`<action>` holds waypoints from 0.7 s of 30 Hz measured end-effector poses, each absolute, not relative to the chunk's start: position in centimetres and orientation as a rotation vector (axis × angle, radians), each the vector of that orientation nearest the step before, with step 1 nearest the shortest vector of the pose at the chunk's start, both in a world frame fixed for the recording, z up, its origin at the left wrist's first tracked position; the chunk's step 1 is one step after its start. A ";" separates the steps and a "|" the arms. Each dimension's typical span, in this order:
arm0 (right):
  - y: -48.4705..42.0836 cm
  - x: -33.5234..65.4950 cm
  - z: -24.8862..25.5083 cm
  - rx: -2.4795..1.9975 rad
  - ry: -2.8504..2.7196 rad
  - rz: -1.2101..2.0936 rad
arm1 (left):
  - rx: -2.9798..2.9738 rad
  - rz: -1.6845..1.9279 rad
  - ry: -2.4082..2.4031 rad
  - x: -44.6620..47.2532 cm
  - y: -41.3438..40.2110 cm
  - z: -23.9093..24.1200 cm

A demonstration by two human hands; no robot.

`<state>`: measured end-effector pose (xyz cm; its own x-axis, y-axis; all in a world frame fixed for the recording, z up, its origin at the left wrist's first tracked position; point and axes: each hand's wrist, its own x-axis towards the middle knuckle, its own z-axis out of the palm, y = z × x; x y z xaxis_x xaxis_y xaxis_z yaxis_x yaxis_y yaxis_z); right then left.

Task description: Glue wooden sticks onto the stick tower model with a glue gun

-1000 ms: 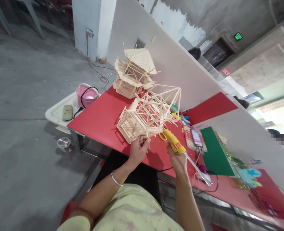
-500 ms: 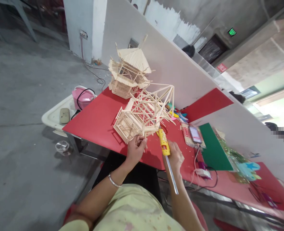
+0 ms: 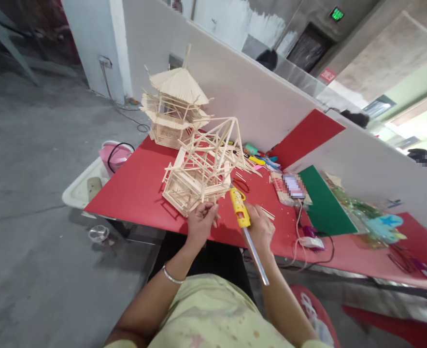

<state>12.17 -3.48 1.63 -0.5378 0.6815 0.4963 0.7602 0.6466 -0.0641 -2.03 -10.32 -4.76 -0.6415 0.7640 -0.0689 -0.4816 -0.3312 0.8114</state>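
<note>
A pale stick-built model house [image 3: 199, 171] stands on the red table [image 3: 137, 191]. My left hand [image 3: 200, 223] is closed in a pinch at its near bottom corner, fingers on the thin sticks there. My right hand [image 3: 260, 228] grips a yellow glue gun [image 3: 239, 208] whose nozzle points at the model's near right edge; a long glue stick [image 3: 256, 256] juts from its back toward me. A second, roofed stick model [image 3: 173, 108] stands behind the first.
A white partition [image 3: 264, 104] runs along the table's far side. To the right lie scissors, a phone [image 3: 293, 186], a green board [image 3: 324, 208], cables and craft scraps. A pink container [image 3: 112, 155] sits on a white stand at the left.
The glue gun has swung from pointing left to pointing up at the model's edge. My left hand has stayed at the model's corner. The view has shifted.
</note>
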 end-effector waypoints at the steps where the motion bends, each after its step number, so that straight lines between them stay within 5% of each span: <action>1: -3.3 12.4 1.6 -1.132 -2.369 -0.137 | 0.400 2.017 1.065 -1.9 -10.2 -4.3; 13: -0.5 13.2 1.7 -0.982 -2.045 0.842 | 0.290 1.917 0.941 0.0 -8.1 -2.3; 21: 3.3 15.4 3.8 -1.016 -2.054 0.854 | 0.240 1.927 0.976 1.1 -6.4 -1.0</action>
<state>15.41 3.34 3.76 -0.4620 0.8408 0.2822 0.3931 0.4794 -0.7847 1.10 -6.40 -0.97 -0.5473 0.8084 -0.2167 -0.6530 -0.2505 0.7147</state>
